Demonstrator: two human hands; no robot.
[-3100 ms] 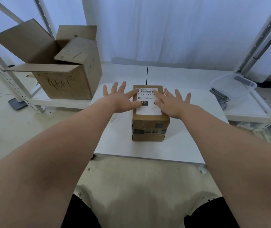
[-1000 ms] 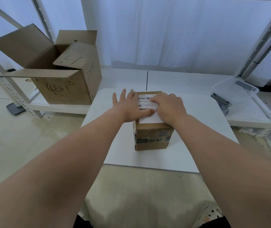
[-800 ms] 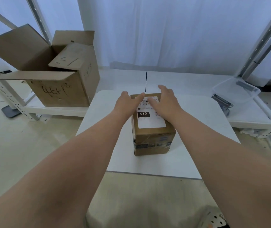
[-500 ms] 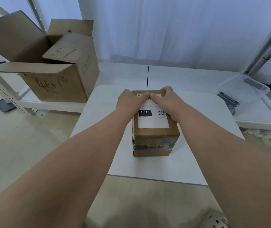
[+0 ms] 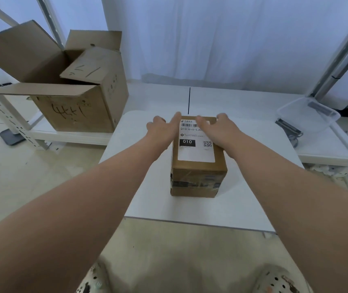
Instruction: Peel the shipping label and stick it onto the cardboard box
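White curtains are hanging behind a white table (image 5: 242, 199) where a cardboard box (image 5: 198, 176) is sitting, shipping label (image 5: 196, 152) lying on top. Left hand (image 5: 164, 130) and right hand (image 5: 221, 129) are pressing its far edge, fingers spread. Uneven pressure risks trapping wrinkles.

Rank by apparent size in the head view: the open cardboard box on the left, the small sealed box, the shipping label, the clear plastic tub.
1. Open cardboard box
2. Small sealed box
3. Shipping label and clear plastic tub: they look about alike, and the tub sits farther away, so I will not rank them.
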